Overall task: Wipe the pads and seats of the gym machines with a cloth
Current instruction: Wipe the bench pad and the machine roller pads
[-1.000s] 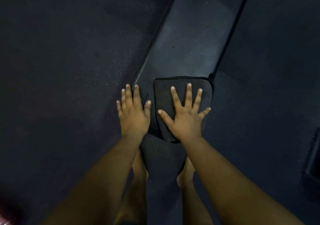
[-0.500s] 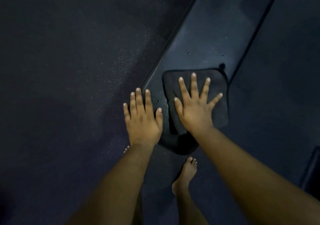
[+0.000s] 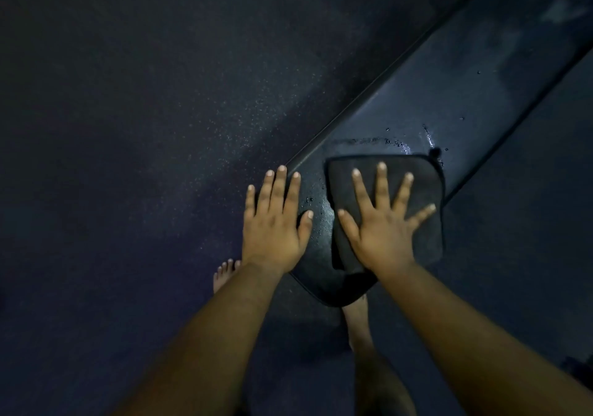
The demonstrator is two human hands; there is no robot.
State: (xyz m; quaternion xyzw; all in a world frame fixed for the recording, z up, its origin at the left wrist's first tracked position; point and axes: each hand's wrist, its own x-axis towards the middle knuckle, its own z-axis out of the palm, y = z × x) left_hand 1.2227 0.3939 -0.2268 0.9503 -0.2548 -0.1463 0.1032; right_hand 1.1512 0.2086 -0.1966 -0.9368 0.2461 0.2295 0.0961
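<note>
Pressing cloth [image 3: 423, 188] on pad [image 3: 449, 101], right hand [image 3: 382, 233]

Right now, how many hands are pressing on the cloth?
1: the right hand lies flat on the black cloth. The left hand rests beside it on the bench pad.

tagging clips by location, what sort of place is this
Probably a gym, though the frame is dark. A long black padded bench, wet with droplets, stands over speckled rubber-like flooring. The right hand presses a dark cloth flat on it.
</note>
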